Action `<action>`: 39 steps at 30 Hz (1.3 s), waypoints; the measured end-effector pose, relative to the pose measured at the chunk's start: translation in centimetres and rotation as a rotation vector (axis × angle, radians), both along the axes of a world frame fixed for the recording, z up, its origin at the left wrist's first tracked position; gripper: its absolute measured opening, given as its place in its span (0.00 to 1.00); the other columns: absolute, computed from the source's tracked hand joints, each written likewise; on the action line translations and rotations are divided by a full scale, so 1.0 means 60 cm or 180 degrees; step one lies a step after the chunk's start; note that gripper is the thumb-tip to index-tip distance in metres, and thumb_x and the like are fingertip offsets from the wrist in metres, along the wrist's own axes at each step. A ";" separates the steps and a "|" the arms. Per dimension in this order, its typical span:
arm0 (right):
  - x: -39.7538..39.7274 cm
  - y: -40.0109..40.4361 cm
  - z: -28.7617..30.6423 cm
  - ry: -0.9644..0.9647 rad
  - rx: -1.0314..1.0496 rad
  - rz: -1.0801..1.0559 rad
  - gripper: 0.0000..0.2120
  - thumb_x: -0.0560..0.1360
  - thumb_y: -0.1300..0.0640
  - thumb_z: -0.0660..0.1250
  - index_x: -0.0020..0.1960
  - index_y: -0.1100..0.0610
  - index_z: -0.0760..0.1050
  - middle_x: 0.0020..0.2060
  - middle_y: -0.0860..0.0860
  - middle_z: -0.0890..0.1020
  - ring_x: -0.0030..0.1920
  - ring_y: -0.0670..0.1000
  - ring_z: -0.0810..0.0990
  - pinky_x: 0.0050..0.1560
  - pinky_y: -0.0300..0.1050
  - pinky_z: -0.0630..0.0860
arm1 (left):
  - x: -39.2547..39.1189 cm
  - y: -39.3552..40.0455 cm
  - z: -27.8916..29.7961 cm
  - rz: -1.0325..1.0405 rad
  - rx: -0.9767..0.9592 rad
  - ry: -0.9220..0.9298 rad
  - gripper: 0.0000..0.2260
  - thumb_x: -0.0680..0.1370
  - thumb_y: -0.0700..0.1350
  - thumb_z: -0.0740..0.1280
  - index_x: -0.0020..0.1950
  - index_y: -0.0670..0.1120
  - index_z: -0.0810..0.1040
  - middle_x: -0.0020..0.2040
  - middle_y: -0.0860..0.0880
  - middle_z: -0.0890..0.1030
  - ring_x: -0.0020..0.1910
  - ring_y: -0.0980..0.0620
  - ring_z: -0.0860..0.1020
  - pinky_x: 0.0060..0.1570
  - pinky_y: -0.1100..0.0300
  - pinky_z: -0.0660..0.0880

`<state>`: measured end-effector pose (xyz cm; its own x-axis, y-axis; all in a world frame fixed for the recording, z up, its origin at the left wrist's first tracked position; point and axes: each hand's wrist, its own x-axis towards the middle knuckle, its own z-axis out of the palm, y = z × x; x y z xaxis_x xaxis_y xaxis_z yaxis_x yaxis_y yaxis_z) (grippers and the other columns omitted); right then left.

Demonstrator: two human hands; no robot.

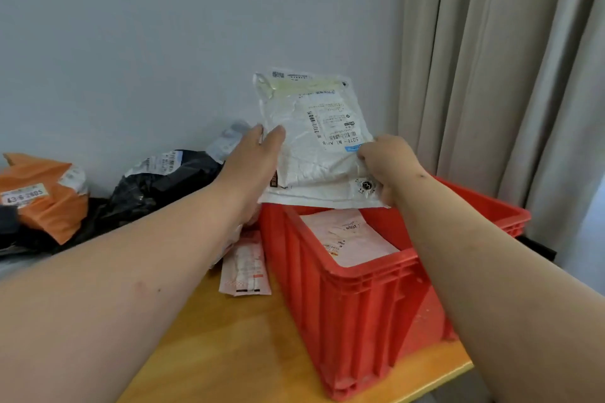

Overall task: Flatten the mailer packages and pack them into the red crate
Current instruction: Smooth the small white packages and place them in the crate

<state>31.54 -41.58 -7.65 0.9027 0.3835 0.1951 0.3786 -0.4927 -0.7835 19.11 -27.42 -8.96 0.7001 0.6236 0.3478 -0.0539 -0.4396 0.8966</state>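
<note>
- White mailer (314,141): held in the air directly above the far end of the red crate (370,298), standing nearly upright with its printed label facing the camera. Its long axis runs up and down, tilted slightly left at the top; its lower edge hangs just over the crate's far rim.
- Right hand (386,163): fingers curled round the mailer's lower right corner, above the crate's far right side. This hand carries the mailer.
- Left hand (252,160): fingers straight and together, laid against the mailer's left edge, above the crate's left wall. It presses or steadies and does not grip.
- Crate contents: a pale pink mailer (347,235) lies flat on the crate floor, directly below the held mailer.
- Governing relation: the held mailer stands on edge over the crate opening, so it would probably need to be tipped from upright to flat before being lowered onto the pink mailer. Both hands are at the mailer; the right one controls it.
- Left of the crate, on the table (229,337): a small pink-and-white mailer (245,268) just beside the crate wall; farther left a black mailer (157,183) and an orange mailer (42,193), all apparently still to be packed.
</note>
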 end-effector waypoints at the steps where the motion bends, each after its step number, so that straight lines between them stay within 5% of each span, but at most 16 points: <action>1: 0.006 -0.007 0.003 -0.0199 -0.0546 -0.0193 0.11 0.68 0.72 0.54 0.36 0.56 0.63 0.34 0.50 0.65 0.44 0.53 0.69 0.32 0.40 0.64 | 0.014 -0.009 0.003 -0.0213 -0.0019 0.0071 0.23 0.81 0.54 0.59 0.75 0.52 0.63 0.68 0.56 0.68 0.67 0.53 0.66 0.63 0.55 0.61; 4: 0.043 -0.024 -0.001 -0.0566 -0.1476 -0.0297 0.13 0.59 0.68 0.47 0.37 0.56 0.65 0.34 0.50 0.64 0.44 0.54 0.70 0.35 0.40 0.66 | 0.059 -0.020 -0.006 -0.0535 0.0350 0.0326 0.35 0.79 0.41 0.63 0.80 0.56 0.49 0.73 0.54 0.65 0.61 0.58 0.72 0.56 0.70 0.64; 6: 0.066 -0.022 -0.013 -0.0167 -0.0954 -0.0221 0.11 0.70 0.70 0.54 0.39 0.55 0.66 0.35 0.51 0.66 0.37 0.51 0.70 0.35 0.42 0.68 | 0.079 -0.021 -0.016 -0.0442 0.0859 0.0647 0.34 0.79 0.40 0.63 0.79 0.58 0.51 0.56 0.53 0.75 0.40 0.61 0.73 0.35 0.74 0.68; 8: 0.084 -0.024 -0.023 0.0156 -0.0656 -0.0233 0.06 0.79 0.66 0.57 0.48 0.56 0.67 0.36 0.52 0.67 0.33 0.49 0.66 0.34 0.40 0.67 | 0.101 -0.018 -0.026 -0.0293 0.1454 0.1031 0.27 0.79 0.41 0.62 0.76 0.56 0.59 0.42 0.52 0.75 0.35 0.56 0.73 0.33 0.65 0.69; 11: 0.102 -0.023 -0.036 0.0273 -0.1234 -0.0074 0.03 0.80 0.65 0.59 0.49 0.58 0.67 0.35 0.53 0.67 0.32 0.50 0.65 0.31 0.41 0.65 | 0.134 -0.007 -0.043 -0.0222 0.2088 0.1849 0.18 0.79 0.44 0.60 0.68 0.57 0.69 0.58 0.48 0.79 0.51 0.49 0.77 0.52 0.56 0.72; 13: 0.104 -0.012 -0.045 0.0344 -0.1502 0.0019 0.02 0.79 0.65 0.62 0.49 0.59 0.70 0.40 0.56 0.73 0.33 0.52 0.68 0.31 0.42 0.66 | 0.148 0.003 -0.046 -0.0078 0.2501 0.2484 0.18 0.80 0.46 0.58 0.68 0.61 0.70 0.66 0.53 0.75 0.64 0.49 0.73 0.63 0.51 0.65; 16: 0.106 0.012 -0.057 0.0212 -0.1807 0.0199 0.11 0.80 0.61 0.62 0.61 0.61 0.72 0.58 0.61 0.77 0.50 0.58 0.76 0.38 0.45 0.70 | 0.162 0.010 -0.051 -0.0091 0.3036 0.3310 0.19 0.82 0.55 0.53 0.74 0.62 0.63 0.74 0.54 0.67 0.73 0.45 0.65 0.68 0.45 0.56; 18: 0.111 0.024 -0.066 0.0126 -0.1957 0.0274 0.25 0.82 0.54 0.60 0.75 0.63 0.60 0.72 0.62 0.69 0.67 0.61 0.72 0.55 0.48 0.71 | 0.164 0.021 -0.065 -0.0184 0.3113 0.3706 0.27 0.80 0.66 0.49 0.78 0.62 0.54 0.79 0.49 0.57 0.76 0.40 0.57 0.72 0.40 0.51; 20: 0.111 0.027 -0.074 0.0143 -0.2003 0.0397 0.36 0.82 0.48 0.60 0.81 0.56 0.43 0.79 0.61 0.51 0.77 0.62 0.59 0.72 0.54 0.61 | 0.158 0.034 -0.075 -0.0124 0.2971 0.3669 0.33 0.76 0.72 0.47 0.79 0.62 0.45 0.81 0.46 0.47 0.78 0.38 0.46 0.73 0.36 0.45; 22: 0.108 0.026 -0.077 0.0037 -0.2008 0.0478 0.37 0.82 0.48 0.60 0.81 0.52 0.40 0.80 0.59 0.43 0.79 0.60 0.50 0.76 0.55 0.52 | 0.145 0.043 -0.077 -0.0071 0.2795 0.3276 0.35 0.76 0.72 0.49 0.79 0.62 0.44 0.81 0.47 0.44 0.79 0.40 0.43 0.74 0.37 0.45; 30: 0.024 0.054 -0.054 -0.0442 -0.1711 0.0978 0.27 0.83 0.52 0.60 0.78 0.59 0.60 0.78 0.54 0.63 0.77 0.54 0.60 0.74 0.45 0.57 | 0.055 0.075 -0.093 0.0252 0.2187 0.1985 0.27 0.79 0.62 0.60 0.77 0.60 0.60 0.78 0.54 0.60 0.76 0.48 0.60 0.73 0.43 0.58; 39: -0.138 0.154 -0.043 -0.0933 -0.1085 0.1471 0.17 0.81 0.55 0.62 0.68 0.58 0.75 0.65 0.54 0.78 0.65 0.54 0.75 0.63 0.46 0.72 | -0.095 0.123 -0.119 0.0467 0.2014 0.2220 0.23 0.80 0.60 0.60 0.75 0.58 0.65 0.76 0.54 0.65 0.74 0.49 0.64 0.68 0.49 0.64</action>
